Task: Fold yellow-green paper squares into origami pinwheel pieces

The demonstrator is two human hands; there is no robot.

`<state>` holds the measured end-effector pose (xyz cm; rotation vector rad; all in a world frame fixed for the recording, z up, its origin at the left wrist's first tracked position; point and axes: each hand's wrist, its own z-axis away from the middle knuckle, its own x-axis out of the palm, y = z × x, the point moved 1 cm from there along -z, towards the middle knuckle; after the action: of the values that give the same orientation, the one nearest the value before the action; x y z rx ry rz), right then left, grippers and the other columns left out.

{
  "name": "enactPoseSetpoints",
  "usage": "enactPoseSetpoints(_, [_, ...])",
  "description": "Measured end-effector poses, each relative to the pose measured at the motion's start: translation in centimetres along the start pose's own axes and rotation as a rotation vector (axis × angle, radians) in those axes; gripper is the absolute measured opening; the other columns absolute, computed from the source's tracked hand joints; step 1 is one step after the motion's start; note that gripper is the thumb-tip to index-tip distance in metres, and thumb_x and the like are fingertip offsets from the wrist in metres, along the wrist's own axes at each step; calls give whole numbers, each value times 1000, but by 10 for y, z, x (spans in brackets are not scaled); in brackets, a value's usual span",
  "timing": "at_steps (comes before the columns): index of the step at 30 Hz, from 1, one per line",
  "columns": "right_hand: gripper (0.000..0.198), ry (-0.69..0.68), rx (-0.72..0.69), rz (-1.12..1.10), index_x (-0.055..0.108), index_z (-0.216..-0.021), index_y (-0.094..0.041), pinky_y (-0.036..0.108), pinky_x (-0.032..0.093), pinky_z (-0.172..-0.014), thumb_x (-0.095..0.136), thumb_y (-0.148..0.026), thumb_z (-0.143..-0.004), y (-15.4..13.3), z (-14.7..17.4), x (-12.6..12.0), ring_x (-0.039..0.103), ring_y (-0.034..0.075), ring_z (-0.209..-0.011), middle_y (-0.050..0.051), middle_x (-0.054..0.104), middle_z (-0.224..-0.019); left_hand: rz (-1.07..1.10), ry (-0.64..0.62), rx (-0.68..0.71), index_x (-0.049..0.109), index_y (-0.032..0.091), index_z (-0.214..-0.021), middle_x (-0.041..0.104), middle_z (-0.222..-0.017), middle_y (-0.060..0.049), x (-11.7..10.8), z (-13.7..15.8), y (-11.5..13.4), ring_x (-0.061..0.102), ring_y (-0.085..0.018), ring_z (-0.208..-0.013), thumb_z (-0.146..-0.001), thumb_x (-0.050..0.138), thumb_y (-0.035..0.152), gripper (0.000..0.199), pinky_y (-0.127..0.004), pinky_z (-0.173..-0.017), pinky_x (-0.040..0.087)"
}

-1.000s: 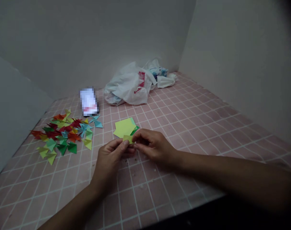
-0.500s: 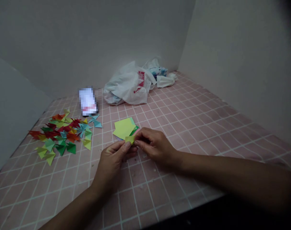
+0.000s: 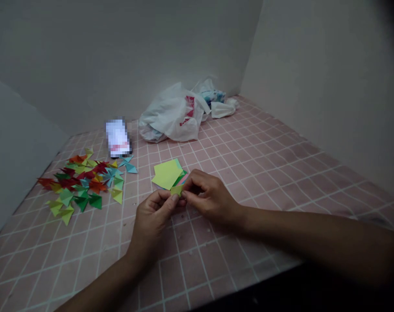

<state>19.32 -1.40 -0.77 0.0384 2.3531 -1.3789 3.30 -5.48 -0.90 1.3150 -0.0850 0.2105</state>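
Where the left hand [image 3: 154, 214] and the right hand [image 3: 211, 195] meet low over the pink cloth [image 3: 265, 173] with its white grid, a small folded yellow paper [image 3: 176, 190] sits between their fingertips. The left thumb is pressed on the paper's near face, with the other left fingers curled behind it. The right thumb and forefinger are pinched together on its right end; the exact contact there is partly hidden by the fingers themselves.

Just beyond the hands lies a stack of paper sheets [image 3: 167, 174], yellow-green on top, with green, pink and blue edges fanned out beneath. The right hand and the folded yellow paper cover part of its near edge. To the left, well apart from the hands, spreads a loose heap of folded paper pieces [image 3: 82, 202] in red, orange, yellow, green and light blue, many overlapping. Behind the heap is a phone [image 3: 117, 136] with its screen lit. A crumpled white plastic bag [image 3: 171, 112] lies to the right of the phone, near the back wall [image 3: 135, 52], and partly blocks the view of a blue-patterned packet [image 3: 217, 95]. A small white bundle [image 3: 223, 109] lies beside that packet. Dark specks [image 3: 134, 203] dot the cloth near the left hand.

Red print [image 3: 189, 107] shows on the bag, but its folds and the dim light make it unreadable. The phone's display is pixelated, with a reddish band near the bottom.
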Motion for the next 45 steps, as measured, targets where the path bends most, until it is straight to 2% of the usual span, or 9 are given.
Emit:
enactPoseSetpoints(6, [17, 13, 34, -16, 54, -70, -17, 28, 39, -65, 61, -7, -82, -2, 0, 0, 53, 14, -72, 0, 56, -75, -36, -5, 65, 70, 18, -74, 78, -76, -2, 0, -1, -1, 70, -12, -72, -75, 81, 28, 15, -22, -74, 55])
enactPoseSetpoints(18, [16, -29, 129, -98, 55, -70, -18, 29, 40, -67, 62, -8, -81, 0, -1, 2, 54, 14, -73, 0, 58, -77, -78, 21, 97, 68, 17, -71, 74, -70, -1, 3, 1, 2, 66, -12, -66, -73, 81, 26, 16, -22, -67, 53])
enactPoseSetpoints(30, [18, -50, 139, -159, 55, -69, -17, 29, 43, -72, 63, -6, -80, -2, -2, 0, 55, 15, -78, 2, 60, -83, -111, 8, 137, 69, 17, -73, 74, -71, 0, 1, 0, -1, 66, -12, -69, -76, 78, 25, 12, -22, -69, 52])
enactPoseSetpoints(38, [17, -54, 157, -178, 53, -70, -18, 30, 44, -70, 63, -8, -79, -3, 0, 2, 54, 15, -77, 1, 59, -82, -180, 46, 175, 66, 18, -67, 71, -66, 0, 6, 0, 6, 64, -12, -63, -72, 79, 22, 15, -22, -64, 50])
enactPoseSetpoints(42, [13, -51, 243, -282, 54, -79, -19, 27, 44, -64, 65, -13, -79, 1, 2, 6, 54, 13, -71, -1, 57, -79, -193, 50, 184, 66, 17, -67, 71, -66, 0, 5, 0, 8, 64, -11, -63, -73, 78, 21, 14, -22, -64, 51])
enactPoseSetpoints(45, [20, -35, 322, -408, 54, -91, -20, 25, 44, -60, 67, -16, -76, 5, 1, 8, 53, 11, -68, -2, 57, -80, -154, 52, 168, 66, 18, -68, 73, -67, -1, 4, 0, 7, 66, -12, -64, -72, 78, 22, 14, -23, -66, 53])
